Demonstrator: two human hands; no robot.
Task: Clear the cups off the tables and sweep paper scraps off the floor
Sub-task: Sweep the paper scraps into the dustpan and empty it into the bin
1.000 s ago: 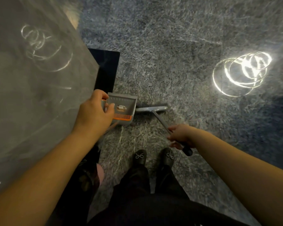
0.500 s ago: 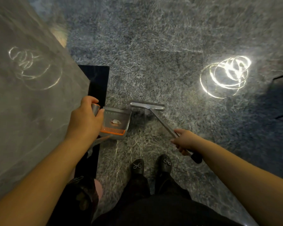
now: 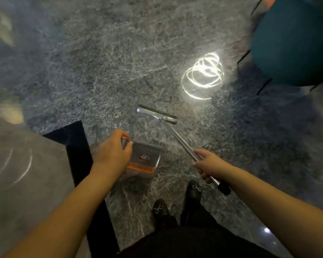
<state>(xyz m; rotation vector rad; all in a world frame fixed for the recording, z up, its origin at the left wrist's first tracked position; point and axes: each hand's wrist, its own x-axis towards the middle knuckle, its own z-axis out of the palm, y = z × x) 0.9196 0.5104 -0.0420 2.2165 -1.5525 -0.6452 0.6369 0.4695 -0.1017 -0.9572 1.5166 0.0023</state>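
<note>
My left hand grips the dustpan handle; a scrap lies inside it. My right hand grasps the broom shaft, which runs forward-left to its head on the floor, beyond the pan.

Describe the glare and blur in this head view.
Head view: dim overall; a bright looped light reflection glares on the glossy floor; the teal chair and frame edges smear with motion blur; the dustpan and broom stay fairly sharp.
</note>
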